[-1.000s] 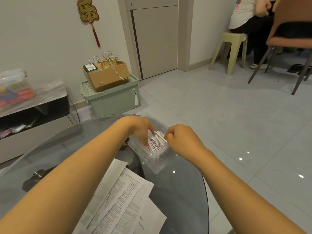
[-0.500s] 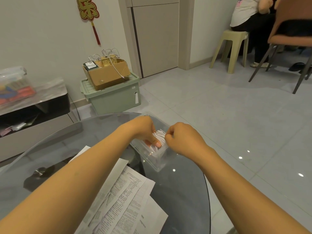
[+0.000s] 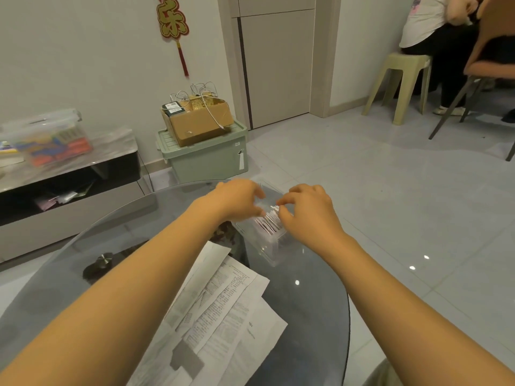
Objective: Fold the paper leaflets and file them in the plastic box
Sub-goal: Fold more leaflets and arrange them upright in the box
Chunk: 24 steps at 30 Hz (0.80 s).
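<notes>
A small clear plastic box [image 3: 269, 250] stands on the round glass table [image 3: 312, 307], near its far edge. Folded leaflets [image 3: 271, 222] stand packed on edge inside it. My left hand [image 3: 239, 201] hovers over the box's left side, blurred, its fingers loosely curled and holding nothing. From the right, my right hand [image 3: 306, 215] reaches in, and its thumb and curled fingertips pinch the tops of the folded leaflets. Several unfolded printed leaflets [image 3: 223, 305] lie overlapped on the glass closer to me.
On the floor past the table stands a green storage bin [image 3: 206, 160] with a cardboard box [image 3: 199, 121] on top. A low cabinet [image 3: 69, 174] stands at the left. A person sits on a stool [image 3: 398, 79] at the far right, beside a chair [image 3: 490, 68].
My left hand has lifted out of the box, where its fingers were against the folded leaflets. My right hand stays at the leaflets' tops.
</notes>
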{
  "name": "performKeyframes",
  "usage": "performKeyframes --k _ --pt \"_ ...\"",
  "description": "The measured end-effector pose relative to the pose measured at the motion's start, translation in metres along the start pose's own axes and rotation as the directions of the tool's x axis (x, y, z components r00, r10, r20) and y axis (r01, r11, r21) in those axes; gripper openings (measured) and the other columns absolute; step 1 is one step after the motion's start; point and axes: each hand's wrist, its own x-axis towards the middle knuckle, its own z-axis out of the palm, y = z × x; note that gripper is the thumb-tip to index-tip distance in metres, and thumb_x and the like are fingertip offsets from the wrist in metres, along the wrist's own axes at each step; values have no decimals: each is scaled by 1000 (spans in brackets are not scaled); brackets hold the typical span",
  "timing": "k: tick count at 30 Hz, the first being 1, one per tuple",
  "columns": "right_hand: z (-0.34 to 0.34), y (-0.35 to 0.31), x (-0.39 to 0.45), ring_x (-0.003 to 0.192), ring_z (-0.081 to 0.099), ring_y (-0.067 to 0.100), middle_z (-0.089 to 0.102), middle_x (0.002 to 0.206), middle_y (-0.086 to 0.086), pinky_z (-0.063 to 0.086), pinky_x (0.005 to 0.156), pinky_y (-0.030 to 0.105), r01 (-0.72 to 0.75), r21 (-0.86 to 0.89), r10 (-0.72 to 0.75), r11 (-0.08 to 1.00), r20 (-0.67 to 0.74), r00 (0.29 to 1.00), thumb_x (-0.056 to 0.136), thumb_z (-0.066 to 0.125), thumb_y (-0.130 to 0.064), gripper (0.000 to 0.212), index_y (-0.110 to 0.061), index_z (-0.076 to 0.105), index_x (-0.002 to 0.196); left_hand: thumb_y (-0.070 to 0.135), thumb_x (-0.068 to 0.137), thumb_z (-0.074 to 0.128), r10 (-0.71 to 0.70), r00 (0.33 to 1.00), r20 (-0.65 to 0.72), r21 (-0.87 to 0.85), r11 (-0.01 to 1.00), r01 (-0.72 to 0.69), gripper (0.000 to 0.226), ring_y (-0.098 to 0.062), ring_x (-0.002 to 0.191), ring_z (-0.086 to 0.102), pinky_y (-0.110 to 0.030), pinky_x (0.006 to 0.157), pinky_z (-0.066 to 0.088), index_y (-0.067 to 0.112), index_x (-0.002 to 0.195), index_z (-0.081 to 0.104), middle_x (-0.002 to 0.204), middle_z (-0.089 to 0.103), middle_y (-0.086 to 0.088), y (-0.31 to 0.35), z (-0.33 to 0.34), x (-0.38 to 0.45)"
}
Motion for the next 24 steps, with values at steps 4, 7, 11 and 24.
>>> performKeyframes --k 4,7,11,24 --pt "4 -21 -19 121 32 19 54 124 -3 20 98 26 144 29 -143 989 -10 990 92 47 -23 29 -24 66 114 34 93 54 -45 958 -283 -91 996 20 34 -17 113 56 -43 106 33 27 126 56 122 62 6 0 0 -63" --pt "11 -37 -39 120 35 18 57 117 -4 20 96 24 226 85 -225 970 -12 974 92 49 -21 27 -22 67 112 33 94 53 -123 944 -305 -144 986 82 29 -14 110 56 -40 107 29 29 122 58 120 59 7 -5 19 -117" --pt "27 -58 -66 118 36 15 58 118 -6 24 100 25 286 150 -294 947 37 955 93 50 -20 26 -22 67 112 39 93 52 -284 922 -264 -175 954 244 32 -13 118 52 -40 110 24 35 125 54 134 51 9 -12 52 -165" --pt "75 -75 -103 111 53 16 60 123 -4 45 95 33 405 74 -399 911 406 822 90 50 -26 35 -26 58 124 59 88 46 -534 835 133 -53 837 544 81 -27 142 18 -47 113 25 22 149 7 155 15 -5 -64 122 -229"
